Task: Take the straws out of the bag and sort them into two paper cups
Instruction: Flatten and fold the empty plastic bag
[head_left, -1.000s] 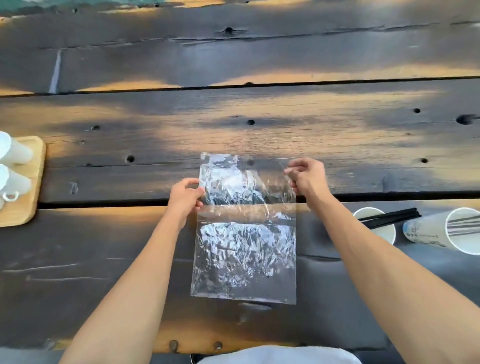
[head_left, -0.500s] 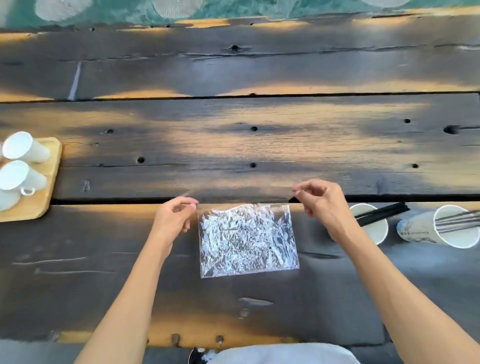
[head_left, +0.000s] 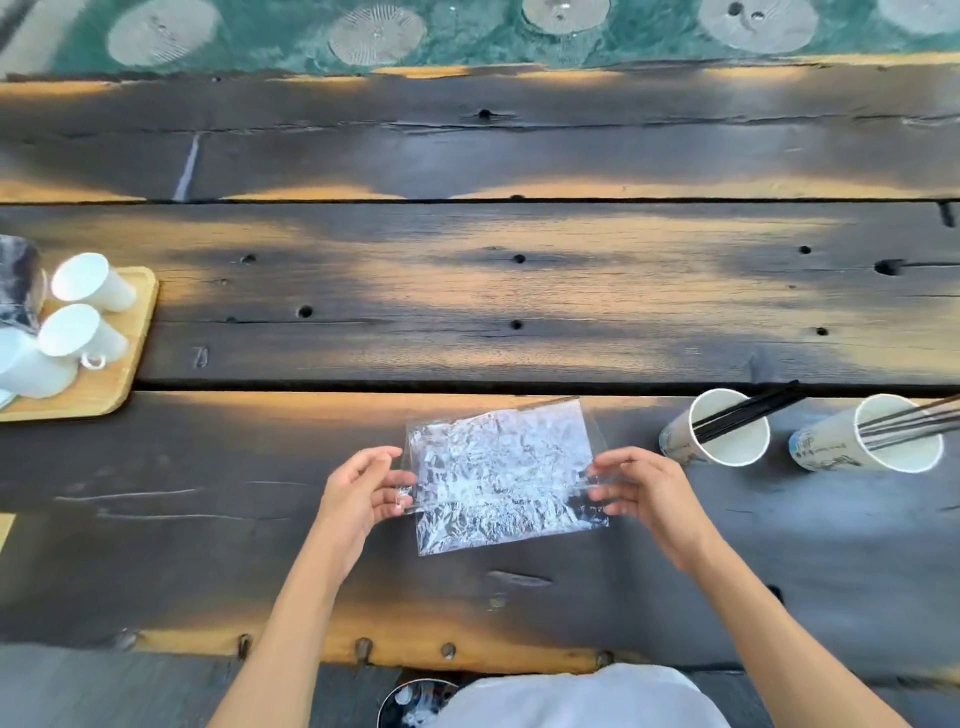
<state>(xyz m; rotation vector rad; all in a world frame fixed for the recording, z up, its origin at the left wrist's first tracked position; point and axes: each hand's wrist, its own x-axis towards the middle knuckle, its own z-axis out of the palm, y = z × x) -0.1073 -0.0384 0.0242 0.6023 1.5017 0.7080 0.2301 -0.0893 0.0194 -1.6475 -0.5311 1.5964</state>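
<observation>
A crinkled clear plastic bag (head_left: 501, 475) lies folded on the dark wooden table (head_left: 467, 301). My left hand (head_left: 358, 491) pinches its left edge and my right hand (head_left: 641, 486) pinches its right edge. To the right stand two paper cups: the nearer cup (head_left: 719, 428) holds black straws (head_left: 750, 410), the farther cup (head_left: 872, 434) holds striped grey straws (head_left: 914, 418). I see no straws in the bag.
A wooden tray (head_left: 111, 374) at the left edge carries several white cups (head_left: 88, 283). A white-clothed lap (head_left: 571, 699) shows below the table's front edge. Beyond the table's far edge lies green ground with pale round slabs.
The bag was unfolded tall a second ago, then folded in half away-to-near. My hands have since slid down to its lower side edges, and the view has tilted up.
</observation>
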